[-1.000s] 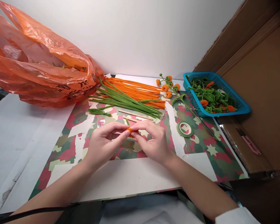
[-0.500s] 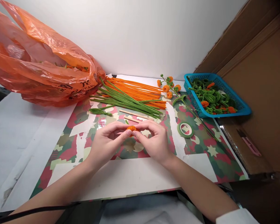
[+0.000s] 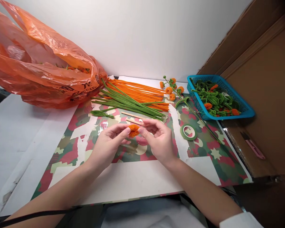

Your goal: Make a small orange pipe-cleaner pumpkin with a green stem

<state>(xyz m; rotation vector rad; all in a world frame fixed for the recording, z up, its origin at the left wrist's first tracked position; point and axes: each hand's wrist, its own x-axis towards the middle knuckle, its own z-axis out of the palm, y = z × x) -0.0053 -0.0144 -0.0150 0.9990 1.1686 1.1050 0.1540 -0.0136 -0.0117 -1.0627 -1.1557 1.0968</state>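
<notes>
Hands: left (image 3: 108, 144) pinches orange pompom (image 3: 134, 130) | right (image 3: 158, 141) fingers loosely spread (palm up), touching it

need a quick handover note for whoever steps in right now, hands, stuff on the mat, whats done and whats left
Left hand: fingers pinch the orange pompom from the left, above the mat.
Right hand: fingertips at the pompom's right side, palm half open; whether it grips is unclear.
Supplies: orange stems and green stems lie in bundles behind the hands, two wooden sticks just in front of them, green tape roll to the right.
Done: one flower sprig lies beside the blue basket, which holds more made pieces.
Left: the pompom has no stem on it yet.
</notes>
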